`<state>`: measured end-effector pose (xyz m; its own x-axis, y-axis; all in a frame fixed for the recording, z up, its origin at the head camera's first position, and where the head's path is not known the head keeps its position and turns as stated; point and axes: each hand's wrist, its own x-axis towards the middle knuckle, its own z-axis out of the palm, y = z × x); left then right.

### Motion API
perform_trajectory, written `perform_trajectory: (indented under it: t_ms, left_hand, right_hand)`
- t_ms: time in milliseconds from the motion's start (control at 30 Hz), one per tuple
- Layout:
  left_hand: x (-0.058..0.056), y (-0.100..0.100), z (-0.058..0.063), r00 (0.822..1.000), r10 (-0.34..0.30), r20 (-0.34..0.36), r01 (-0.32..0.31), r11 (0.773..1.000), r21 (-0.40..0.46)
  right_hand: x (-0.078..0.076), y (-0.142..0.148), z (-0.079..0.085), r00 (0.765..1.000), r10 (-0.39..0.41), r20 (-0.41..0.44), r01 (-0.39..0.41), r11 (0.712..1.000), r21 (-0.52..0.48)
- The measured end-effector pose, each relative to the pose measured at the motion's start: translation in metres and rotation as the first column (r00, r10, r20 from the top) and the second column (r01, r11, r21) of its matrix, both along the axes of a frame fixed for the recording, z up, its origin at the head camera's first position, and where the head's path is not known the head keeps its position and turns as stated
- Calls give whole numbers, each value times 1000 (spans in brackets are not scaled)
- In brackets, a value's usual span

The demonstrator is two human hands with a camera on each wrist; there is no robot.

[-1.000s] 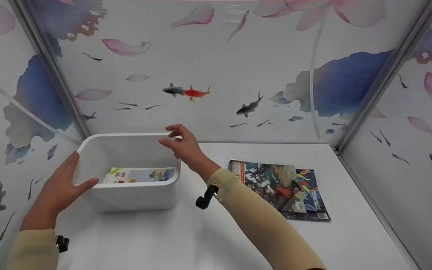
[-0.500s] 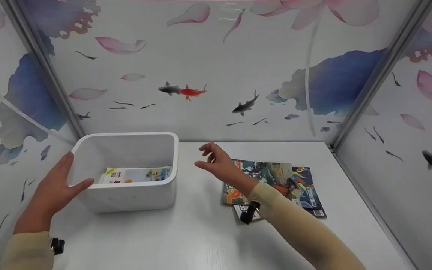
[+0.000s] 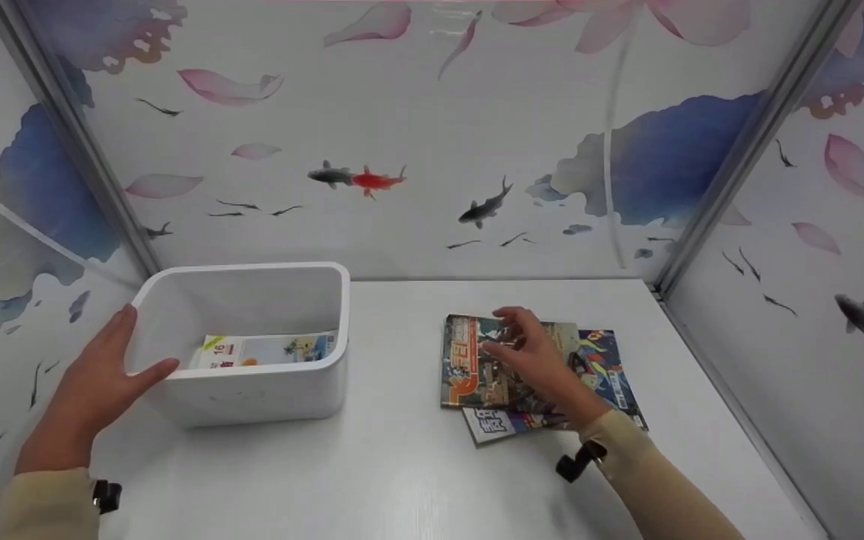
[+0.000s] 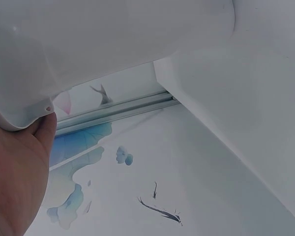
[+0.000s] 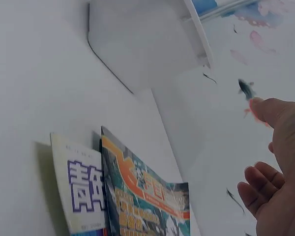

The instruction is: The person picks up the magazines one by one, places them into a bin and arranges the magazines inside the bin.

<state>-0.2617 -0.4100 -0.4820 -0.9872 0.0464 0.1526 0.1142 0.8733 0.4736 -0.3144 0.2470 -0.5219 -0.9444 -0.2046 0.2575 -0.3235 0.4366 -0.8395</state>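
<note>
A white plastic bin (image 3: 252,397) stands at the left of the head view. Inside it lies a magazine (image 3: 274,349) with a pale cover. My left hand (image 3: 94,390) holds the bin's near left corner, thumb over the front rim and fingers along the left side. In the left wrist view, fingers touch the rim from outside. My right hand (image 3: 541,364) hovers over a small pile of magazines, holding nothing. On top of the pile is a dark magazine with orange lettering (image 3: 469,360); beneath are a white-titled magazine (image 3: 496,424) and a blue patterned one (image 3: 608,367).
The white table (image 3: 402,472) reaches back to a wall (image 3: 417,247) printed with fish and petals. Side panels (image 3: 814,315) with metal corner posts flank it. The bin's back left corner stands close to the left panel.
My right hand has moved from above the bin's right rim over to the magazine pile. My left hand has stayed on the bin. The head view has shifted slightly to the right.
</note>
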Motion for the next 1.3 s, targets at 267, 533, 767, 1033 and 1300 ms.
perform_trajectory:
  t_ms: [267, 533, 767, 1033, 1300]
  left_hand:
    - [0, 0, -1, 1000, -3, -9, 3, 1000, -1]
    - [1, 1, -1, 1000, 2, -10, -2, 1000, -3]
    - [3, 2, 2, 1000, -1, -21, 1, 1000, 3]
    - [2, 1, 1, 1000, 5, -16, -5, 1000, -3]
    - [4, 3, 2, 1000, 6, -21, -6, 1000, -9]
  right_hand:
    - [11, 45, -20, 991, -111, -73, 118, 988, 104]
    - [23, 81, -45, 986, -158, -44, 163, 969, 184]
    - [34, 102, -57, 975, -216, -40, 219, 942, 256]
    - [40, 116, -58, 961, -274, 29, 256, 928, 269]
    - [39, 123, -61, 942, -318, 111, 267, 906, 328]
